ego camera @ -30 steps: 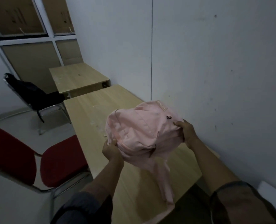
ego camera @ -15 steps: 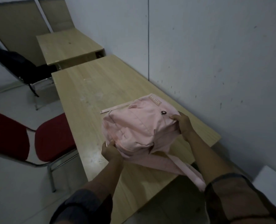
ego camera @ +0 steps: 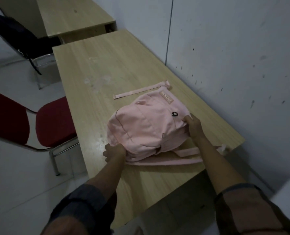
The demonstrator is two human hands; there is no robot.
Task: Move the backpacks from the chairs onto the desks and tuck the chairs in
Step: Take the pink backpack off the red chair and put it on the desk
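A pink backpack (ego camera: pixel 146 126) lies on the near wooden desk (ego camera: pixel 107 65), its straps spread flat across the top. My left hand (ego camera: pixel 114 152) grips its near left edge. On the bag's right side, close to a black ring, my right hand (ego camera: pixel 192 125) holds the fabric. A red chair (ego camera: pixel 54 121) stands pulled out to the left of this desk, its seat bare. Farther back, a black chair (ego camera: pixel 18 36) with something dark on it stands beside a second desk (ego camera: pixel 71 14).
A grey wall (ego camera: pixel 234 56) runs along the right side of both desks. Pale floor (ego camera: pixel 13 175) spreads to the left around the chairs. A white object (ego camera: pixel 287 195) shows at the lower right, past the desk's corner.
The backpack has come down from mid-air onto the desk and now rests flat, straps laid out. Both hands followed it down and still hold it. My view tilted downward.
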